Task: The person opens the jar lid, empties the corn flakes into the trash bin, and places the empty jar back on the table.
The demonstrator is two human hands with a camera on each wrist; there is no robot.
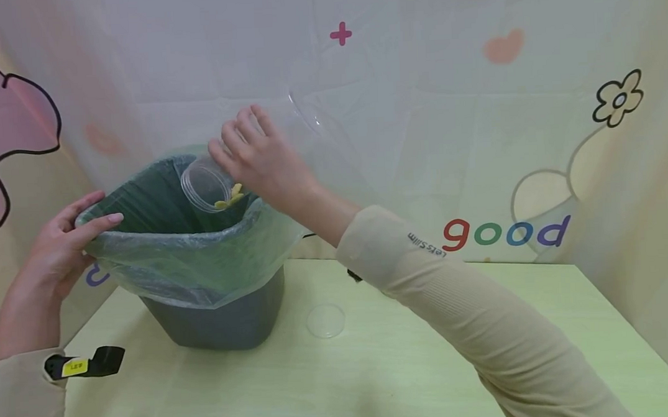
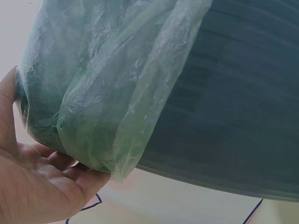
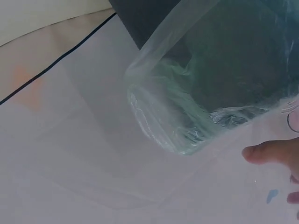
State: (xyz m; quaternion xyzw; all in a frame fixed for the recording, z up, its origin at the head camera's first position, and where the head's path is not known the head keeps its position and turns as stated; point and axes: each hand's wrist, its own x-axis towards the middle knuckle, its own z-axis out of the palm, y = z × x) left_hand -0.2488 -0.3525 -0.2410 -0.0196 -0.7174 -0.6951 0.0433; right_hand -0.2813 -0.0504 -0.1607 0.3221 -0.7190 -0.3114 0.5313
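Note:
A dark grey bin (image 1: 222,328) lined with a translucent green bag (image 1: 202,264) stands on the left part of the table. My left hand (image 1: 61,242) grips its left rim, thumb over the top edge; in the left wrist view the left hand's (image 2: 42,182) fingers lie under the bag's fold. Over the bin's opening, my right hand (image 1: 264,155) holds a clear plastic jar (image 1: 204,184) tilted, its mouth down and to the left. Yellow pieces (image 1: 230,198) lie near the mouth. In the right wrist view only part of the right hand (image 3: 275,156) shows.
A round clear lid (image 1: 325,321) lies flat on the pale green table (image 1: 408,367), right of the bin. Behind hangs a printed cloth (image 1: 397,106). A small black object (image 1: 354,275) is partly hidden behind the right sleeve.

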